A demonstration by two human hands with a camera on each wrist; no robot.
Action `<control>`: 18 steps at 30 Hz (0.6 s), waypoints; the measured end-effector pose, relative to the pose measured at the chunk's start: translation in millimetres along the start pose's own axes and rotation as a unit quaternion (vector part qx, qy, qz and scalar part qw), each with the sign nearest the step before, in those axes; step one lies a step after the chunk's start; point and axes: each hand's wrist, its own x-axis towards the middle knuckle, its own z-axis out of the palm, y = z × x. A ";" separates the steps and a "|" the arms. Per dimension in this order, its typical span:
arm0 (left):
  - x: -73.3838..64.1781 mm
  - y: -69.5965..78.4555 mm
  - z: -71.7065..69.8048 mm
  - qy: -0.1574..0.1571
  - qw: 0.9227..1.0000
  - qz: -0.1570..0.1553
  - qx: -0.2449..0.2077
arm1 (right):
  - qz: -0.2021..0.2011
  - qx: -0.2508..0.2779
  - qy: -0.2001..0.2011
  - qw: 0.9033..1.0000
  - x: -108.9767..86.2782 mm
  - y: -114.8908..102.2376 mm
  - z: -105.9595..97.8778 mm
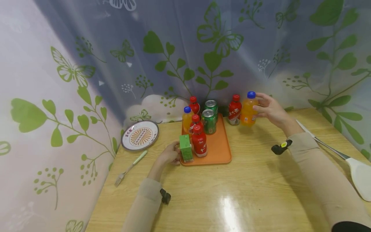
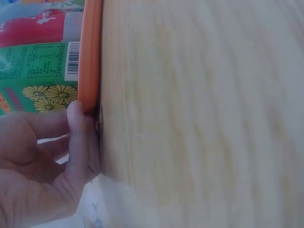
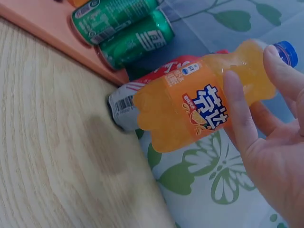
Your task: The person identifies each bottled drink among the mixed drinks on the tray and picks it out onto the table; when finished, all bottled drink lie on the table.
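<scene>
An orange soda bottle with a blue cap point(image 3: 185, 107) is gripped near its neck by my right hand point(image 1: 270, 109); it hangs just off the table beside a red bottle point(image 1: 234, 111). At the front left corner of the orange tray point(image 1: 221, 141), my left hand point(image 1: 170, 154) pinches the rim between thumb and fingers. Right beside that hand stands a green drink carton point(image 1: 186, 149) on the tray. Also on the tray are a red bottle point(image 1: 199, 143) in front, more red bottles behind it, another orange soda bottle point(image 1: 187, 120) and two green cans point(image 1: 209, 121).
Left of the tray, a patterned plate point(image 1: 140, 135) leans near the wall, with a fork point(image 1: 131, 168) in front of it. A white-headed spatula point(image 1: 359, 177) lies at the right, partly behind the right sleeve. A printed curtain point(image 1: 179, 48) borders the table's back.
</scene>
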 end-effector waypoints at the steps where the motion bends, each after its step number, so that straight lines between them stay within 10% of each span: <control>1: 0.3 0.2 0.2 -0.001 1.000 -0.001 0.000 | 0.003 -0.003 0.002 1.000 0.6 1.1 -1.7; 18: 0.4 -0.6 0.2 -0.004 1.000 0.007 0.002 | 0.011 0.049 0.076 0.996 15.1 25.8 -16.9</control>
